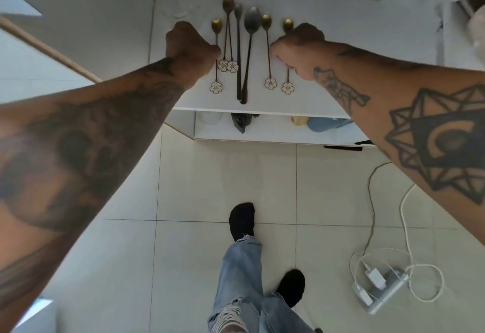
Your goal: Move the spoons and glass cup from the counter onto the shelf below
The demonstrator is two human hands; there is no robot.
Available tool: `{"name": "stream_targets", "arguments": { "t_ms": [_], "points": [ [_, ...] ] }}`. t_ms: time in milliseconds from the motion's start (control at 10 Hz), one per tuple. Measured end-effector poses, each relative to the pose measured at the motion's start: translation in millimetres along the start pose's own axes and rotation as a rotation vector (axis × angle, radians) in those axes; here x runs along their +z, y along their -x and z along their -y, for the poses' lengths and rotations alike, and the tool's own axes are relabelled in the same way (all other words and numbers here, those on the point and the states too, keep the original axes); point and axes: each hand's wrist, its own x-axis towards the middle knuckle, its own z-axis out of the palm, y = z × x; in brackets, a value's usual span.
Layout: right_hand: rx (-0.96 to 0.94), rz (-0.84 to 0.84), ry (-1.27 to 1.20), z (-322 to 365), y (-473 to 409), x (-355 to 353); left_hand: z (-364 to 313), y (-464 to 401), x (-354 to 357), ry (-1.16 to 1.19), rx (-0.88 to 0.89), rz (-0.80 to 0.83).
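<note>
Several spoons lie side by side on the white counter. Two are long dark ones; the others are gold with white flower ends. A clear glass cup stands faintly visible at the back left of them. My left hand is curled into a fist, its thumb side touching the handle of the leftmost flower spoon. My right hand is also curled and covers the handle of the rightmost flower spoon. I see no spoon lifted. The shelf runs below the counter's front edge.
On the shelf sit a clear cup, a dark object, a yellow item and a blue one. A power strip with white cables lies on the tiled floor at right. My feet in black socks stand below.
</note>
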Motion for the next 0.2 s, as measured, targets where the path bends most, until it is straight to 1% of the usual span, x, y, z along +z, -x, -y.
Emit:
{"name": "stream_targets", "arguments": {
  "t_ms": [100, 200],
  "points": [
    [0.065, -0.043, 0.051, 3.9, 21.4, -14.6, -7.1, 21.6, -16.3, -0.002, 0.015, 0.016],
    [0.159, -0.036, 0.070, 1.2, 45.3, -35.0, -11.8, 51.3, -35.0, -0.058, 0.027, 0.039]
  ]
}}
